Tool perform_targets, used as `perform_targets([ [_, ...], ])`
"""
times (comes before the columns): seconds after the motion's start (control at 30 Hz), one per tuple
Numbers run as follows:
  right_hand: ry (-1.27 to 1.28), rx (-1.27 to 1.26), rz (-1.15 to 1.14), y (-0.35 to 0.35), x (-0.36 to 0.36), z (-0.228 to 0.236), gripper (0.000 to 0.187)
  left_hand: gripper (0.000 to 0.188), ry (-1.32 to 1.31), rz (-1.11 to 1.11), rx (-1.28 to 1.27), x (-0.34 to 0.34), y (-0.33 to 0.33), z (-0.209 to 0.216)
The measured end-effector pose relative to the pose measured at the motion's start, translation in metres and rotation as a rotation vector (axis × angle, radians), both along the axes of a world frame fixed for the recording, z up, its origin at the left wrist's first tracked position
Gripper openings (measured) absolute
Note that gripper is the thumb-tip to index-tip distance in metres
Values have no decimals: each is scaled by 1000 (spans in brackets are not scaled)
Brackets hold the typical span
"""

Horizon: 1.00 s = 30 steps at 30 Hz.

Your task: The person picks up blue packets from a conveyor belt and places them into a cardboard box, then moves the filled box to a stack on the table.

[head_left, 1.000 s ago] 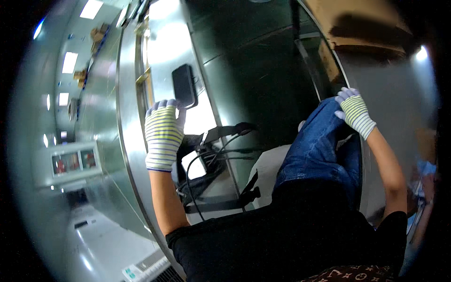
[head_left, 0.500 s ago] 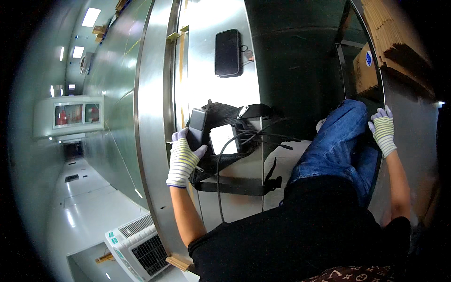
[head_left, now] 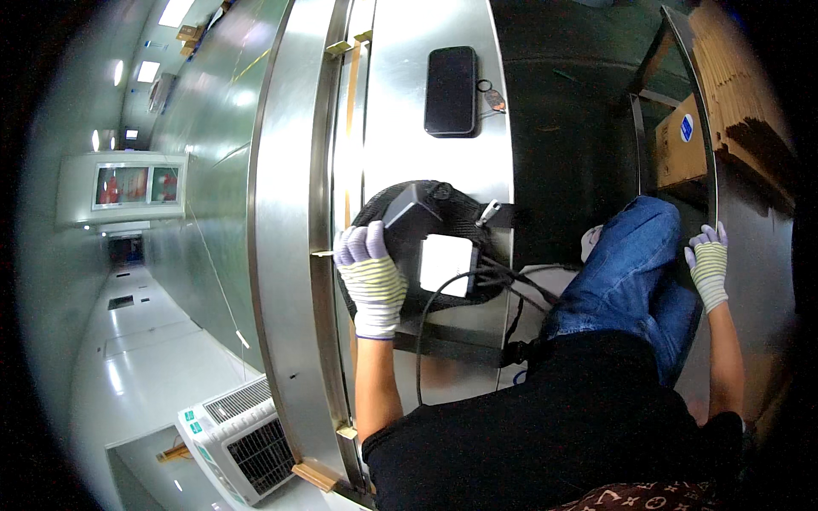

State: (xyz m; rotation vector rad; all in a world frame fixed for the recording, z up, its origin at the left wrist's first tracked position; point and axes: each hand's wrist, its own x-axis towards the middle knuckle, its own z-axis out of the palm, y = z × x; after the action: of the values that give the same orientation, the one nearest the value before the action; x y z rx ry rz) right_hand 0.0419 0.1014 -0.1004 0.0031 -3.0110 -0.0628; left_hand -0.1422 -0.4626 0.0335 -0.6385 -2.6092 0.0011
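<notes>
My left hand [head_left: 372,285], in a striped knit glove with lilac fingertips, is at the left rim of a black mesh bag [head_left: 430,305]. Its fingers are curled over that rim, and the thumb is hidden. Just beyond the fingertips, a dark box-shaped device [head_left: 409,207] lies tilted in the bag's far part. A white-faced square block [head_left: 447,266] rests in the middle, with black cables [head_left: 490,277] around it running toward my body. My right hand [head_left: 709,266], gloved alike, rests with fingers extended on the metal edge at my right, holding nothing.
A black phone [head_left: 451,92] lies farther up the steel table [head_left: 400,162], beside a ring with a small tag [head_left: 494,100]. On the right are a cardboard box [head_left: 682,145] and stacked cardboard [head_left: 741,85]. A white air unit [head_left: 247,443] stands at lower left.
The dark device has left my left hand and now lies in the bag. That hand has moved to the bag's left rim. My right hand stays on the metal edge; the view has shifted slightly.
</notes>
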Motion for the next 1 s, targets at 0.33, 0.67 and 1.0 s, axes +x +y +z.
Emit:
perform_targets([
  [0.33,-87,50,-53,0,0,-2,18,58,-31,-14,71,2,-1,-8],
  [0.67,-39,26,-34,-5,-5,2,17,70,-464,52,146,-34,12,23],
  [1.0,-36,23,-50,-7,-5,3,15,63,-307,80,128,-46,34,8],
])
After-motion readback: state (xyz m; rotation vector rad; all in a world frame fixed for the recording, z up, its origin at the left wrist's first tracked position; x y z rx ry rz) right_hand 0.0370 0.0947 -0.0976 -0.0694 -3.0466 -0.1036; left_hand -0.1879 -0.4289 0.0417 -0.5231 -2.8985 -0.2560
